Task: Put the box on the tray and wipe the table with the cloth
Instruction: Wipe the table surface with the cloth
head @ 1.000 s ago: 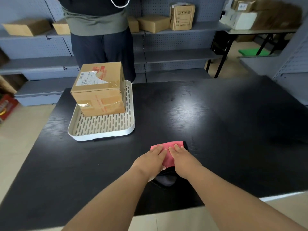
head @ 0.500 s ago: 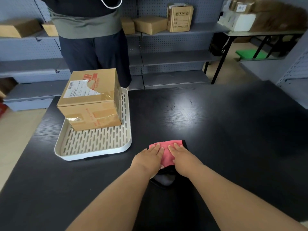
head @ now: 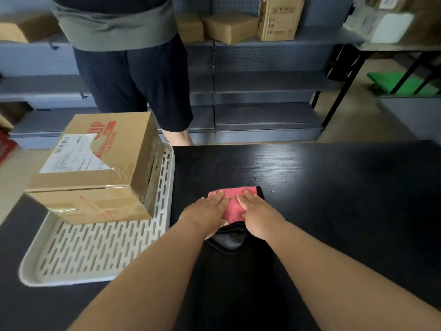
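Pink cloth [head: 232, 201] flat on the black table [head: 334, 199], and you've got both palms down on it. Your left hand [head: 207, 211] covers its left half and your right hand [head: 256, 213] its right half, side by side, fingers straight and pointing to the far side: nothing gripped, just pressing. A dark grey fold of the cloth pokes out on the near side, between your wrists. Over on the left, the cardboard box [head: 100, 168] sits on the far half of the cream slotted tray [head: 95, 254], shipping label and red print on top, clear tape across its seams. The tray's right rim lies near your left hand. Past the far table edge a person in dark shorts [head: 133, 80] stands in front of grey shelving [head: 262, 82] that carries brown cartons [head: 229, 27]
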